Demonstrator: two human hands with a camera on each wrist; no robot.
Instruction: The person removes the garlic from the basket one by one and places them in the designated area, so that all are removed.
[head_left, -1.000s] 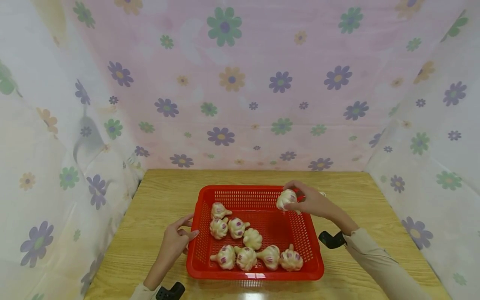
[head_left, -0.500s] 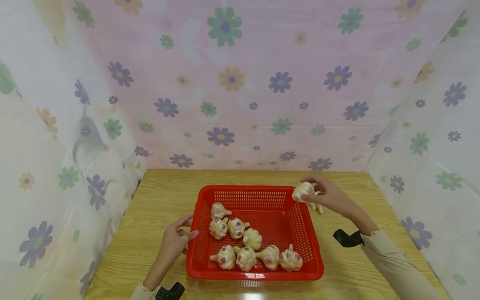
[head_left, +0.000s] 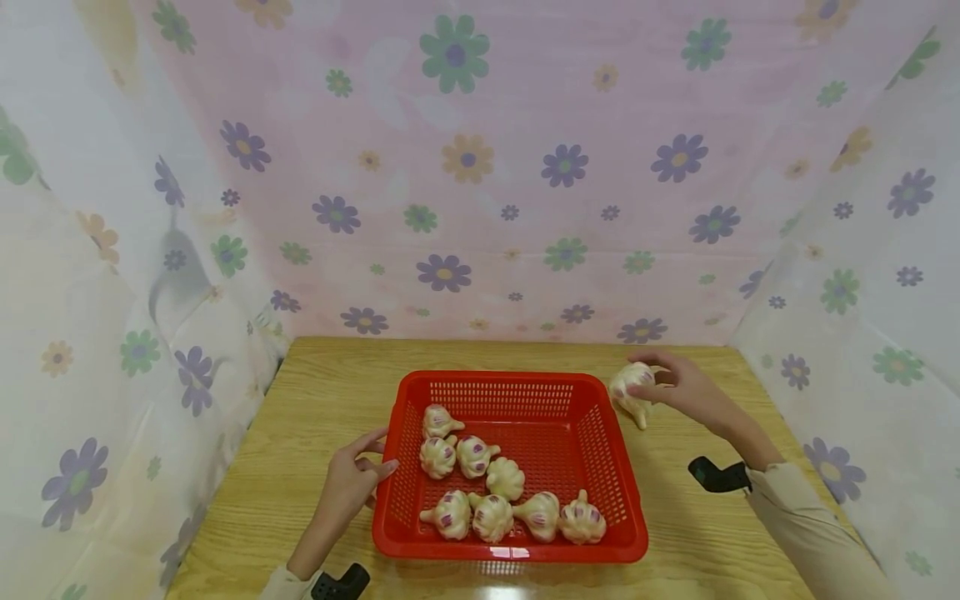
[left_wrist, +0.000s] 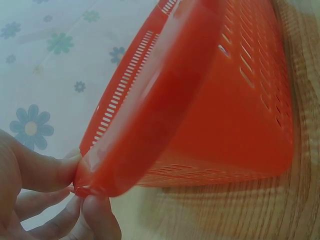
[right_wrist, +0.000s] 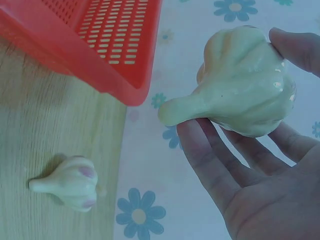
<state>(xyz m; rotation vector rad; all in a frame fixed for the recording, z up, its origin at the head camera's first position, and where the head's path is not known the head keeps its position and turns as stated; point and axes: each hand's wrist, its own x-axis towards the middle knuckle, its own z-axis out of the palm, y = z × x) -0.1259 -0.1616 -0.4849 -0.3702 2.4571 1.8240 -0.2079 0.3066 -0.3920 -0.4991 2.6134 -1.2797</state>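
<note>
Right wrist view: observed glossy cream garlic bulb (right_wrist: 247,82) held between thumb and fingers of the right hand (right_wrist: 275,200), just outside a red perforated plastic basket (right_wrist: 85,62), with a second, purple-marked bulb (right_wrist: 75,182) lying on the wood-grain table (right_wrist: 30,145). Head view: counted eight similar bulbs (head_left: 492,517) inside the basket; noted left hand (head_left: 352,477) pinching its left side.

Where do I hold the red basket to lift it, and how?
Hold the red basket by its rim, one hand coming from the left and one from the right. The rim sticks out past the slanted wall, so you can probably hook under it. The left hand pinches its left side.
</note>
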